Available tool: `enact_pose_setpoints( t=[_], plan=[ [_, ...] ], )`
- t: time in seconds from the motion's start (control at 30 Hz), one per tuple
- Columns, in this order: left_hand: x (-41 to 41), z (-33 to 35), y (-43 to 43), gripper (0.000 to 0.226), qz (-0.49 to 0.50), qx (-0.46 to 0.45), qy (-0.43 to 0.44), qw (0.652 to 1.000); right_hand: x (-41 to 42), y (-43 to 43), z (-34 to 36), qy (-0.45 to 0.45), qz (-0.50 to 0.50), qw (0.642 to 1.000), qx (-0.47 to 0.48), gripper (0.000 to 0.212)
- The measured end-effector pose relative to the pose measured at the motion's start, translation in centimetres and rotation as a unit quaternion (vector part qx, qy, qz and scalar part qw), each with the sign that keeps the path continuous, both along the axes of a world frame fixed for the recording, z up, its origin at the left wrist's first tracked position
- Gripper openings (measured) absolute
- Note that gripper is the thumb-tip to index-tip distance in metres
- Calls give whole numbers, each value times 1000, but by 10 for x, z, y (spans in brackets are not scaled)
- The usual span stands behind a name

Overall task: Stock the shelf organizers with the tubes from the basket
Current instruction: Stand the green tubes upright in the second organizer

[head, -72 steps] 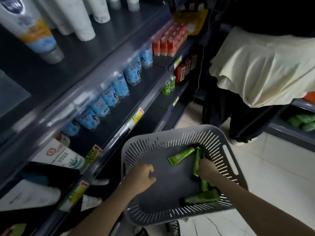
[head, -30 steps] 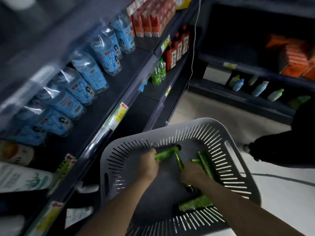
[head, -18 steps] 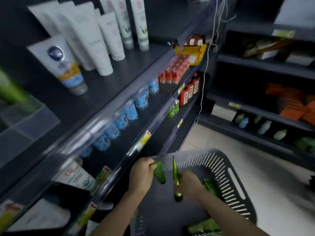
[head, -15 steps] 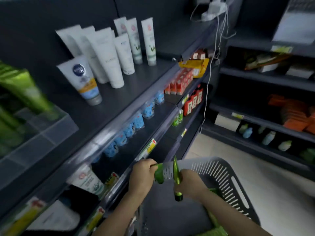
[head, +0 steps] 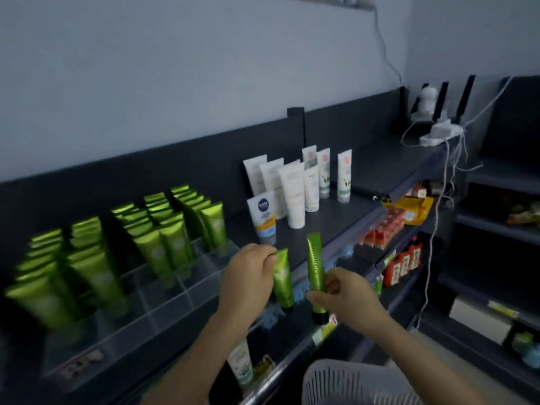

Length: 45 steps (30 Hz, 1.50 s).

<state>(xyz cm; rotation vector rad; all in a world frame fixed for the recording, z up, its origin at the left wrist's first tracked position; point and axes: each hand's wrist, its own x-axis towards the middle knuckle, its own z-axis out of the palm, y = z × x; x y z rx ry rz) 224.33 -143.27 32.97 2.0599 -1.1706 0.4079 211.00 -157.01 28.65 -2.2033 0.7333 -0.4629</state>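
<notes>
Your left hand (head: 248, 276) grips one green tube (head: 283, 277), your right hand (head: 343, 296) another tube (head: 315, 266); keep caps down, fill the empty front slots of the organizer (head: 175, 299) at 9 o'clock.

white tubes (head: 295, 194), red boxes (head: 382, 229), cables (head: 441, 182)

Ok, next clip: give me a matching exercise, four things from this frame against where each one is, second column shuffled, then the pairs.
Things:
1. left hand
2. right hand
3. white tubes
4. basket

Places or states:
A. bottom edge of the view, below the hands
B. standing on the top shelf, right of the clear organizers
C. holding a green tube whose label faces the camera
D. holding a green tube near its black cap

Pairs: 1-C, 2-D, 3-B, 4-A
</notes>
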Motion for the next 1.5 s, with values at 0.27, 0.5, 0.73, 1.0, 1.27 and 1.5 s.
enact_pose_setpoints(
  t=[0.27,0.5,0.73,1.0,1.27,1.5],
  plan=[
    [41,68,45,13,87,-106,-40,990,71,29,45,-133,41,990,-9,30],
    [74,85,70,15,151,-94,-83,981,128,45,71,-176,55,983,-10,27],
    [85,56,75,12,164,41,-91,981,169,53,53,-115,80,987,-80,34],
    [96,46,77,3,230,51,-156,959,190,53,25,-64,68,983,-160,41],
    [102,47,79,15,234,64,-134,961,190,54,23,-67,24,986,-148,45],
    [99,43,81,36,237,72,-127,961,186,61,26,-60,21,990,-130,48]
  ],
)
